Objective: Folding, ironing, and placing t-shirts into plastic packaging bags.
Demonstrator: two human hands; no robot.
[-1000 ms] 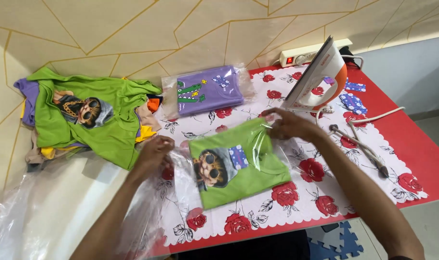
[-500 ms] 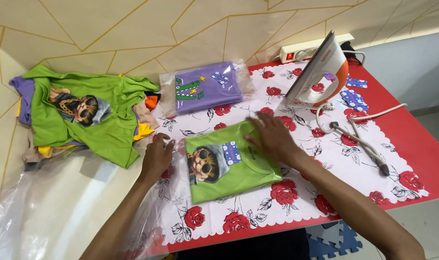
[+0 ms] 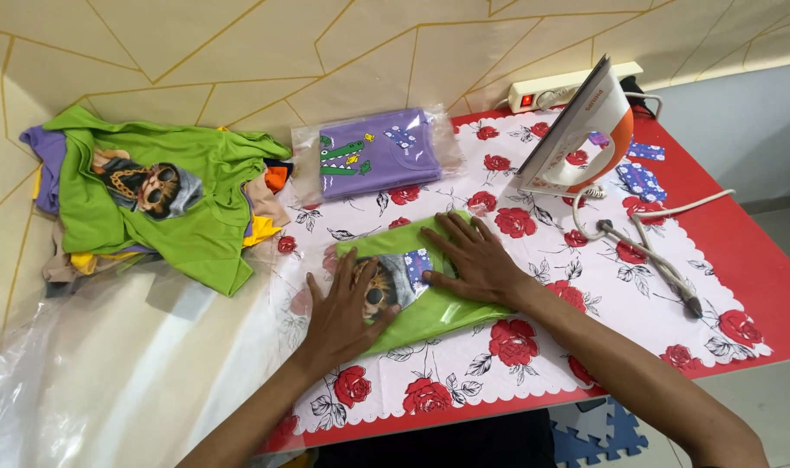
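Left hand (image 3: 343, 308) and right hand (image 3: 473, 260) flat, fingers spread, pressing folded green bagged shirt (image 3: 438, 303)

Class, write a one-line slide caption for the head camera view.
Left hand and right hand press flat on a bagged green shirt, beside an upright iron.

Glossy clear plastic bag (image 3: 464, 308) over matt green cloth shirt (image 3: 429, 290), smooth floral tablecloth (image 3: 542, 347), shiny plastic iron (image 3: 577, 130)

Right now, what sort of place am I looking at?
Likely a small home garment-packing spot: an iron stands on a rose-print table cover, both hands press a bagged green shirt, beside a heap of unfolded shirts.
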